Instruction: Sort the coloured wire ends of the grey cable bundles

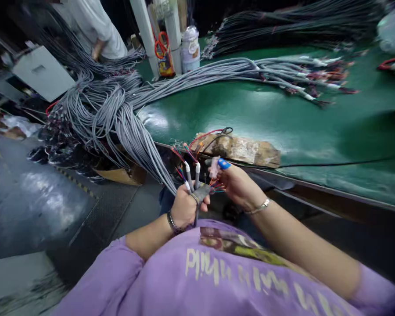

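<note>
Clutching smooth, tubular grey cables [197,181], the left hand [183,207] sits beside the right hand [237,185], whose hold is unclear

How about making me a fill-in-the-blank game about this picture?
1. The left hand grips grey cables with ____ bands near their tips.
2. The cover on one digit of the right hand is coloured ____.
3. The silvery bracelet circles the ____ wrist.
4. The tabletop is coloured ____.

Missing words: white; blue; right; green.
</note>
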The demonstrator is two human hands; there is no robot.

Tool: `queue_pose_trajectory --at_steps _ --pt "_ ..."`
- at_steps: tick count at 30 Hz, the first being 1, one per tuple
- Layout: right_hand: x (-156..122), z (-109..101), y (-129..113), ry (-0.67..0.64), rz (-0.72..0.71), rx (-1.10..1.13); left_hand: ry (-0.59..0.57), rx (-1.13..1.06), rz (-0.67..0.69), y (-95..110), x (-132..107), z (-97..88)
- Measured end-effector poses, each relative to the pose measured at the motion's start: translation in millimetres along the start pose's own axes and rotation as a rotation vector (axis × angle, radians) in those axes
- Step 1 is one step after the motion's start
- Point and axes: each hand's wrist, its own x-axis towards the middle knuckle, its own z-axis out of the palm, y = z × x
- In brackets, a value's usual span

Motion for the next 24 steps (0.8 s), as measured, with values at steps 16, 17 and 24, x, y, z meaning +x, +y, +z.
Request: queue_pose_trajectory --at_steps 16,17,24 --pt "8 -5 7 0.013 0.114 0.117 0.016 -0.036 -0.046 -3 9 6.8" --pt "9 -4 7 0.013 0.111 0.135 0.013 -0.039 -0.047 -3 9 6.7" --pt "12 -2 13 0.057 0.021 0.18 0.005 -0.047 -0.073 0 12 6.2"
